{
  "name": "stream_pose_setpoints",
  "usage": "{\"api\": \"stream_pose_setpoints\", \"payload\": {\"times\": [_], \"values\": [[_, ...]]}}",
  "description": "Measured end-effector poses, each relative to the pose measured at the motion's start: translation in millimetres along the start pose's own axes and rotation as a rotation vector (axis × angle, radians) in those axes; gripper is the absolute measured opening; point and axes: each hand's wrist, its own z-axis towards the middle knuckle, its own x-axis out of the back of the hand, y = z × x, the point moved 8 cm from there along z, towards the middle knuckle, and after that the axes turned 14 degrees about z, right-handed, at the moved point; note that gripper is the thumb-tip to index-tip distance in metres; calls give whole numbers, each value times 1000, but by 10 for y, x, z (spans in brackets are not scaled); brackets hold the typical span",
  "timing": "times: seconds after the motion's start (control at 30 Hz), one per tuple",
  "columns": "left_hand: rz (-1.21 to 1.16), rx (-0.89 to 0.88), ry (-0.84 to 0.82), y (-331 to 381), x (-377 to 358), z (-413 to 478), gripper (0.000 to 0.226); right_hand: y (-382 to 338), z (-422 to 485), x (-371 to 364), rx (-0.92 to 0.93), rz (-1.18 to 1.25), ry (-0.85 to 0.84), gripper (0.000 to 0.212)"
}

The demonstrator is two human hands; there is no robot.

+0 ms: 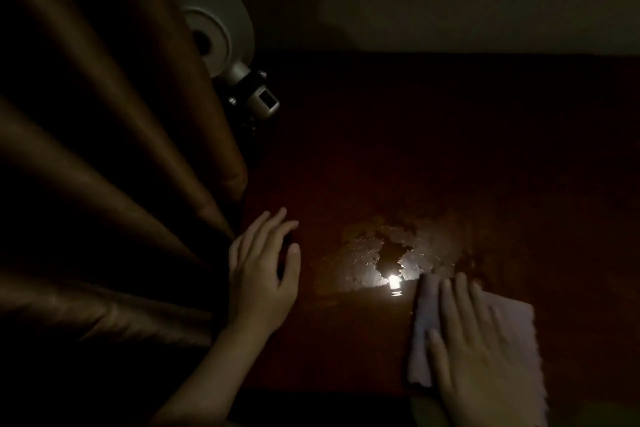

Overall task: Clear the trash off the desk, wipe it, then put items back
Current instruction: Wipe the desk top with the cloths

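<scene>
Under the flat right hand point(485, 343), a white cloth point(420, 329) presses the desk point(450, 149); wet film point(374, 253) lies just beyond its fingers. The left hand point(263, 270) rests spread, holding nothing. No trash seen; wiping apparently underway, items unreturned.

The desk point(467, 149) offers open passage from twelve to three o'clock. A curtain point(104, 156) crowds its nine o'clock edge, a lamp point(216, 31) blocks eleven, and the wall point(485, 17) closes twelve.

I'm seeing a pale folded cloth point(419, 319) lying flat at the front right of the dark red-brown worktop point(450, 149); a wet patch point(367, 253) is glinting just beside it.
</scene>
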Motion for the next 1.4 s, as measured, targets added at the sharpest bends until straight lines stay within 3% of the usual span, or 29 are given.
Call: {"api": "stream_pose_setpoints", "payload": {"times": [0.1, 0.17, 0.23, 0.3, 0.47, 0.63, 0.77, 0.87, 0.97, 1.03, 1.1, 1.27, 1.4], "values": [[84, -52, -53, 142, -140, 48, 46, 561, 65, 209, -168, -41, -89, 60], [155, -110, -103, 265, -261, 138, 49, 723, 212, 314, -255, -25, -48, 64], [204, -148, -131, 383, -392, 243, 51, 684, 476, 426, -210, 11, 90, 72], [245, -140, -146, 449, -494, 361, 52, 573, 793, 441, -197, 94, 76, 74], [272, 20, -124, 391, -589, 778, 59, -52, 1709, 265, 49, 101, -10, 63], [244, 35, -133, 452, -692, 1104, 61, -727, 2381, 169, 305, 82, 17, 57], [278, 70, -164, 344, -816, 1207, 63, -609, 2532, 128, 358, 128, 14, 55], [239, 96, -191, 329, -816, 1232, 63, 182, 2530, 359, 266, 37, 54, 56], [251, 91, -186, 370, -785, 1324, 61, 1119, 2409, 718, -16, 55, 75, 70], [274, 75, -186, 376, -794, 1359, 59, 1262, 2266, 736, -210, 96, 73, 75], [277, 74, -179, 377, -827, 1351, 57, 979, 2151, 648, -266, 92, 157, 70], [284, 103, -148, 370, -809, 1393, 57, -373, 2045, 128, 81, 136, 108, 59], [257, 87, -178, 340, -781, 1383, 59, -426, 1866, 69, 213, 97, 20, 57]]}}
